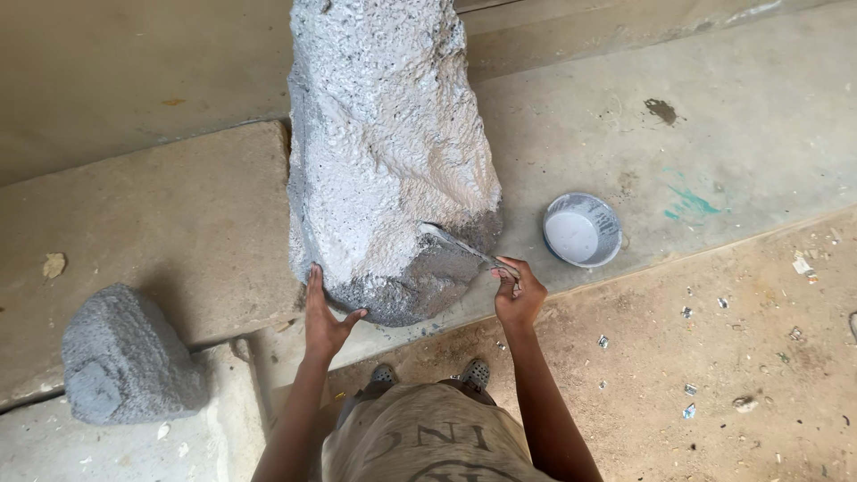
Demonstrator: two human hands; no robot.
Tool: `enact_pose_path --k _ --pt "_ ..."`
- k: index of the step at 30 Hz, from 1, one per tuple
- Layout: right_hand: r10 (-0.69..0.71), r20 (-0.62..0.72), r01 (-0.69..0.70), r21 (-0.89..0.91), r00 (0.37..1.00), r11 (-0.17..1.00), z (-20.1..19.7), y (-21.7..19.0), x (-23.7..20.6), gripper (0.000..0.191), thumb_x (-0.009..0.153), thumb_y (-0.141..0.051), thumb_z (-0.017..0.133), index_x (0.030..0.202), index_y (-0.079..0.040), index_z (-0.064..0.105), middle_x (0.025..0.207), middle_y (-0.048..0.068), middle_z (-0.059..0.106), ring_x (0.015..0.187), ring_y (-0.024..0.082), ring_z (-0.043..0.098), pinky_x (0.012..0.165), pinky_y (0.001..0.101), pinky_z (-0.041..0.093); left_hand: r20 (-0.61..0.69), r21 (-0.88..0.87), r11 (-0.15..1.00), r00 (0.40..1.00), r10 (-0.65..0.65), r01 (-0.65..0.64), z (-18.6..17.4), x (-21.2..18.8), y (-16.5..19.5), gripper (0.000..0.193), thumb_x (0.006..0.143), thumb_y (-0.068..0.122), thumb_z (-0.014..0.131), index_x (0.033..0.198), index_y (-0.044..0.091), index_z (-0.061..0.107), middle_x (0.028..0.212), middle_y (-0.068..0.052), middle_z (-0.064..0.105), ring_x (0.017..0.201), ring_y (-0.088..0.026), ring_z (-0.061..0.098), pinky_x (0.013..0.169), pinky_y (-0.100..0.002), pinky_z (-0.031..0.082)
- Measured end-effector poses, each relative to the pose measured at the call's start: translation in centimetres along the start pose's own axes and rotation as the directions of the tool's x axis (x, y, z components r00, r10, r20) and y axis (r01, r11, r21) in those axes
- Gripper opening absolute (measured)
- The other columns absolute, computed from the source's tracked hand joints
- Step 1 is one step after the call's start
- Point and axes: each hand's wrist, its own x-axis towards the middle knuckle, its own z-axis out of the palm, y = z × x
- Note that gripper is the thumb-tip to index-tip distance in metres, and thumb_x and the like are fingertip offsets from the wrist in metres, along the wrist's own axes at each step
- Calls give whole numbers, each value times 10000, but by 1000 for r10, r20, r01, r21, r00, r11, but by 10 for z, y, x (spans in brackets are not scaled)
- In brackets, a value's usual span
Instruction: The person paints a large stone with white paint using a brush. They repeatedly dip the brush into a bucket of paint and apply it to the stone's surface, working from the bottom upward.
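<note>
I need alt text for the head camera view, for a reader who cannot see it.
Seen from above, a person's right hand holds a paintbrush against a tall rough stone, mostly painted pale grey, while the left hand presses flat on its base. A bowl of paint sits on the concrete nearby.

So from up here I've got the big rock (388,152) dead centre, standing upright on the concrete slab (161,232) edge, right in front of my feet (428,373). My left hand (323,317) sits flat against its lower left side, my right hand (518,295) is at its lower right, holding a brush (460,247) whose tip touches the rock. The bowl (582,229) is on the floor just right of the rock. A smaller rock (125,357) sits well off to the left, near me.
</note>
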Motion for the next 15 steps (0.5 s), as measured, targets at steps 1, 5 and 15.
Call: enact_pose_path --k 1,5,15 --pt "-28 -10 28 11 1000 1000 1 3 1 339 910 154 564 1157 -30 707 961 136 788 874 178 786 751 278 627 22 12 1000 1000 -18 18 0 -1 0 1411 548 378 971 1610 46 103 1697 -140 167 1570 -307 171 1282 -485 184" --pt "-51 7 51 35 999 998 2 6 8 383 897 166 576 1208 -19 702 1012 148 777 936 196 775 800 285 615 7 -1 1000 1000 -30 30 0 -2 2 1411 527 354 979 1600 29 122 1689 -156 183 1561 -310 185 1274 -477 190" --pt "-211 36 212 -24 977 977 -11 18 7 372 852 132 582 1141 -48 732 943 146 772 867 221 785 722 298 610 -48 -33 999 999 -24 22 -3 -6 5 1385 521 285 983 1598 17 154 1685 -163 217 1555 -319 221 1268 -449 234"
